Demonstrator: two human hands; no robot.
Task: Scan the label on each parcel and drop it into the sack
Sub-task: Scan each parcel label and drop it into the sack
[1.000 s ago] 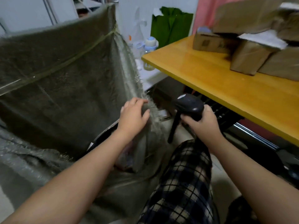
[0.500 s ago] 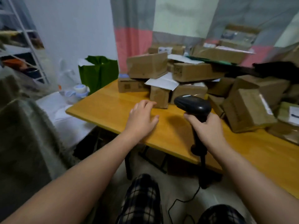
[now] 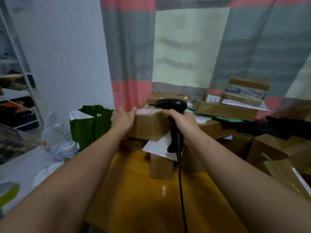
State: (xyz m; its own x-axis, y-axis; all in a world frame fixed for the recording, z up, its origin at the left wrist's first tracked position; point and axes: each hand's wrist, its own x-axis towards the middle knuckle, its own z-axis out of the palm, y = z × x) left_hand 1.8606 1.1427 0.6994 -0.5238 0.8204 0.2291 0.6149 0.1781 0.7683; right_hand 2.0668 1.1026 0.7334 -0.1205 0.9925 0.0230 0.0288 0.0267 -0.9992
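Cardboard parcel [image 3: 148,126] atop the counter [image 3: 143,199] pile is being touched by the left hand [image 3: 123,118], fingers [image 3: 133,111] straight, just returned from the sack, while the right hand [image 3: 182,122] is gripping the barcode scanner [image 3: 171,105], apparently beginning another scan cycle.

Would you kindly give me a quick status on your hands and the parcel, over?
Left hand open, against the left end of the parcel. Right hand grips the scanner. Parcel sits atop the pile. Sack out of view.

- Glossy orange wooden table [image 3: 143,207] fills the near centre.
- Brown cardboard parcels [image 3: 267,148] heaped along its far and right sides.
- Small brown box [image 3: 161,167] stands nearest.
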